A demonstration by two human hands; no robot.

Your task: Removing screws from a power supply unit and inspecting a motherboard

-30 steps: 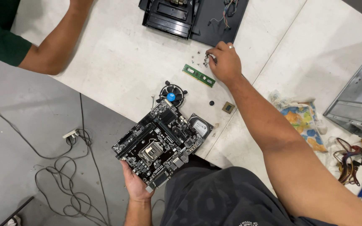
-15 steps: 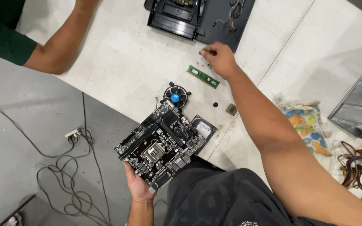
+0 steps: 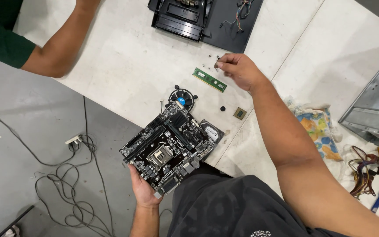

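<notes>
Over a pale workbench (image 3: 123, 66), my left hand (image 3: 143, 188) grips the black, square computer motherboard (image 3: 168, 147) by its lower edge, fingers closed under it, half off the table. My right hand (image 3: 238, 70) pinches small loose screws (image 3: 213, 58) beside the green memory stick (image 3: 209, 79). One-handed, the board could tip and drop. A blue round sticker marks the black cooling fan (image 3: 183, 97).

A motherboard (image 3: 167, 147) rests on the left hand (image 3: 143, 191), overhanging the table's (image 3: 123, 66) near edge. Behind it lies a cooling fan (image 3: 183, 97), then a memory stick (image 3: 209, 79). The right hand (image 3: 238, 70) hovers just right of the stick, near what may be loose screws (image 3: 213, 57). A small chip (image 3: 240, 113) lies nearer, beside the forearm.
</notes>
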